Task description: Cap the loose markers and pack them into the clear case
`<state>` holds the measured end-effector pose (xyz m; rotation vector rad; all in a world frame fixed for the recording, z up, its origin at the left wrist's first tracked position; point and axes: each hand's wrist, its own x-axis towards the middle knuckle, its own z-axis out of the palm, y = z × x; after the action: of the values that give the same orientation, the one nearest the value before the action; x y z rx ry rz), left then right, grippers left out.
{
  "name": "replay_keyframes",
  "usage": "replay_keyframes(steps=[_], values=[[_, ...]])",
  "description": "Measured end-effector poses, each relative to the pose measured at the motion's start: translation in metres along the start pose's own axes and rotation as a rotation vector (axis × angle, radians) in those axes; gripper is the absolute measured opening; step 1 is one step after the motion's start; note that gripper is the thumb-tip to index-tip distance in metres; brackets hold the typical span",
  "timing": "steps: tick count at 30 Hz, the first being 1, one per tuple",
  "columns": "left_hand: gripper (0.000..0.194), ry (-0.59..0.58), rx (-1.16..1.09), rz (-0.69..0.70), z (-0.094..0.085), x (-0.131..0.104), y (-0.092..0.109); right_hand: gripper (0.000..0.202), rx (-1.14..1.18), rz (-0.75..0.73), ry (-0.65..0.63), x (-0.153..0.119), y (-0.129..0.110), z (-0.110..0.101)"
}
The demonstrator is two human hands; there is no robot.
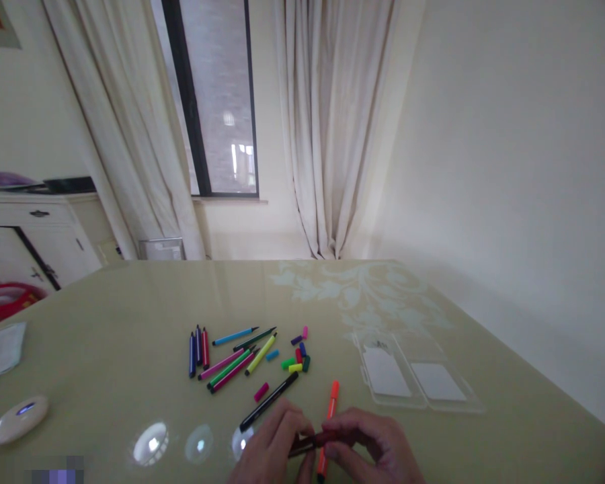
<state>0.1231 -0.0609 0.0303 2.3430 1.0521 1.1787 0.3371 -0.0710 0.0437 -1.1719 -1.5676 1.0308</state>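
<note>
- Currently pinching the dark red pen (306,445) above the near part of the worktop (131,376), with the left hand (276,440) toward one end and the right hand (383,447) toward the other.
- Possibly risking a sudden slip through pulling or twisting too hard on so thin a barrel.
- Also perhaps risking a nudge to the orange pen (333,400), and setting it rolling, through working so close above.
- Pointing mostly sideways, running lengthwise from left to right and slanting slightly away toward the right hand; hiding both ends, so leaving the tip's direction unclear.
</note>
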Motion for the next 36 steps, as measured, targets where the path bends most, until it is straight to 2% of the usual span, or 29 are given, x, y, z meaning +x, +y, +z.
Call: replay_keyframes(steps=[3,7,16,22,26,32,36], values=[[0.007,-0.048,-0.085,0.041,-0.01,0.007,-0.001,0.033,0.054,0.016,-0.034,0.002,-0.004,-0.005],[0.004,-0.008,-0.146,0.064,-0.016,0.012,-0.002,0.03,0.075,0.035,-0.068,0.003,-0.005,-0.009],[0.01,0.034,-0.226,0.104,-0.013,0.009,-0.004,0.028,0.129,0.065,-0.096,0.002,-0.001,-0.009],[0.006,0.043,-0.28,0.137,-0.013,0.01,-0.005,0.028,0.176,0.088,-0.107,0.003,-0.005,-0.007],[0.005,0.023,-0.284,0.117,-0.012,0.008,-0.005,0.023,0.202,0.1,-0.122,0.003,-0.01,-0.006],[0.005,0.057,-0.257,0.112,-0.008,0.008,-0.006,0.023,0.2,0.115,-0.113,0.003,-0.006,-0.005],[0.016,-0.029,-0.202,0.003,-0.008,0.008,-0.007,0.029,0.157,0.134,-0.154,0.006,-0.003,-0.007]])
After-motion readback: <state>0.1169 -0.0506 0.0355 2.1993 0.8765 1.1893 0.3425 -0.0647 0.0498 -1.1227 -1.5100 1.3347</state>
